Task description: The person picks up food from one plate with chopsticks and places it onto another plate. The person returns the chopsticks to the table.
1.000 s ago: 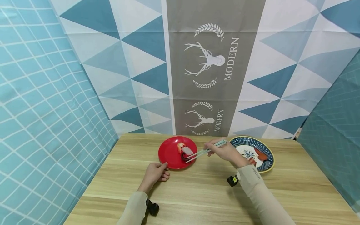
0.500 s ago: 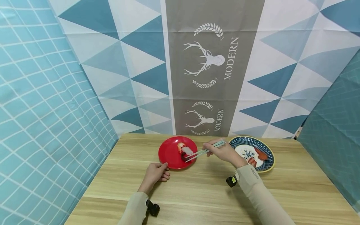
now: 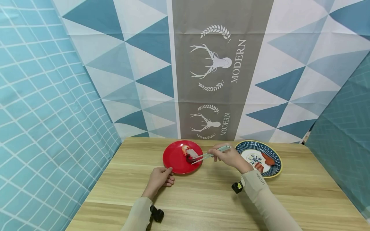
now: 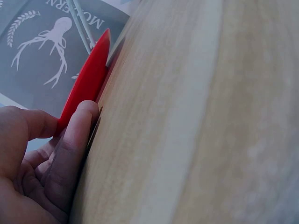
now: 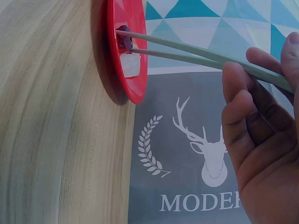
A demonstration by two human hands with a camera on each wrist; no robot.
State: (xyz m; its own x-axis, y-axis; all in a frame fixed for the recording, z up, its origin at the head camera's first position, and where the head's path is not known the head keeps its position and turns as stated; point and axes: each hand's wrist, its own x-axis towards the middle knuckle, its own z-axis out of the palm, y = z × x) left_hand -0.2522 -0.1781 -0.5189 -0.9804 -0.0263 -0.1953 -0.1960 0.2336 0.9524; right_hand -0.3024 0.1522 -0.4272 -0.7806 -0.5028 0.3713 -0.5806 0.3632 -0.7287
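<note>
My left hand [image 3: 160, 177] pinches the near-left rim of a red plate [image 3: 174, 158]; in the left wrist view the thumb lies over the rim and a finger beneath it. On the plate's right half are an orange-and-white shrimp-like piece [image 3: 185, 149], a whitish piece [image 3: 192, 153] and a dark reddish curled piece [image 3: 189, 159]. A pair of pale green chopsticks [image 3: 210, 154] is held in my right hand [image 3: 229, 157], between thumb and fingers. Their tips are slightly apart, right at the dark piece [image 5: 124, 39] in the right wrist view.
A blue-and-white patterned dish [image 3: 277, 155] with a yellow rim stands to the right, partly behind the right forearm. Reddish-brown food pieces [image 3: 268, 158] lie in it. The wooden table [image 3: 202, 199] ends at a patterned cloth backdrop [image 3: 211, 80], with blue cloth walls on both sides.
The chopstick tips have shifted slightly up at the dark piece, and my right hand has moved a little left. My left hand stays at the red plate's rim.
</note>
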